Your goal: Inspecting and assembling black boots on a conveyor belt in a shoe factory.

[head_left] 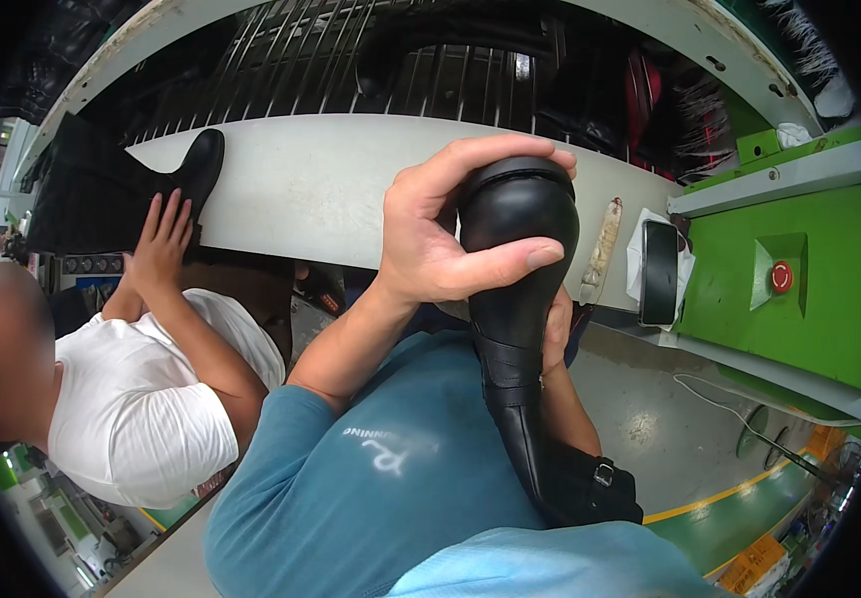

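Observation:
A tall black leather boot is held up in front of my chest, its rounded toe end upward and its buckled shaft hanging down to the lower right. My left hand wraps round the toe part, thumb across the near side and fingers over the top. Lower down, my right hand grips the boot from its far right side; most of its fingers are hidden behind the leather. Beneath the boot runs a white worktable.
At left, a person in a white shirt rests hands on another black boot. Right of my boot lie a worn wrapped tool and a phone. A green machine with a red button stands at right. A metal rod rack carries dark boots behind.

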{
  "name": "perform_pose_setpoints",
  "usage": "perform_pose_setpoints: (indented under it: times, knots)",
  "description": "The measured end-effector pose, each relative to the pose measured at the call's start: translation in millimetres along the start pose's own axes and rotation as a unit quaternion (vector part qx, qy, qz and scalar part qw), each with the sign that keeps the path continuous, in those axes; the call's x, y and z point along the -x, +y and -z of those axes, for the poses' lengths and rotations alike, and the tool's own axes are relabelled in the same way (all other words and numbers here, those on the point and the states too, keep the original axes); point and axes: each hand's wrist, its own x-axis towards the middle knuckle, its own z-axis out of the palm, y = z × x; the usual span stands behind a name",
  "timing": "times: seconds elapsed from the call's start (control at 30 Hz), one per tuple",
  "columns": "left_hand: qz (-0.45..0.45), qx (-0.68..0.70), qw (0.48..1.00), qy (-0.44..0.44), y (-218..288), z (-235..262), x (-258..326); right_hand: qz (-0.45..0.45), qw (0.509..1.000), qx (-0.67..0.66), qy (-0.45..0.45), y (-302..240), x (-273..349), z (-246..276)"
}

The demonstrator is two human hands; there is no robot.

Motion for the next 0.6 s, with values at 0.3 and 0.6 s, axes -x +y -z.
perform_pose_setpoints:
  times: [0.3,0.6]
  knots:
    - [-0.005,0.012,1.0,0.0,-3.8,0.3,1.4,0.011,1.0,0.009,-0.004,-5.1,-1.4,-0.1]
    - [-0.008,0.011,1.0,-0.003,-3.8,-0.5,2.4,0.017,1.0,-0.005,-0.008,-2.0,0.4,1.0]
